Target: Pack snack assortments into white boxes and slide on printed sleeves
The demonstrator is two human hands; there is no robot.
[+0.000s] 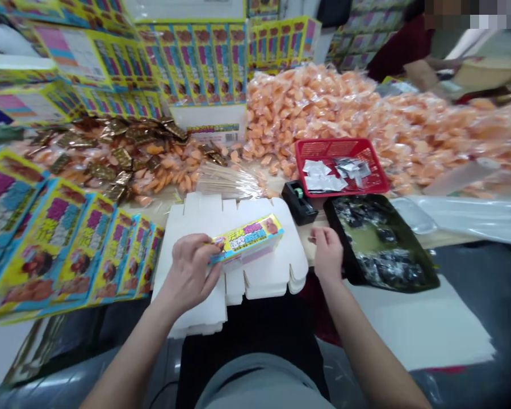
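A printed yellow and blue carton [247, 238] lies tilted over a stack of flat white cardboard blanks [272, 278]. My left hand [193, 264] grips its left end between thumb and fingers. My right hand [327, 250] is apart from the carton, just below a black tape dispenser [300, 204]. Its thumb and fingertips are pinched together; whatever is between them is too small to make out. To its right lies a dark tray [378, 241] holding small black wrapped packets. Behind the tape dispenser sits a red basket [343, 145] with silver-white sachets.
Filled cartons [76, 250] stand in a row at left, with more stacked at the back left. Orange wrapped pieces [315, 108] are heaped across the back, beside brown-gold packets [111, 165]. Wooden sticks [227, 180] lie behind the blanks. Another person [426, 74] works at the back right.
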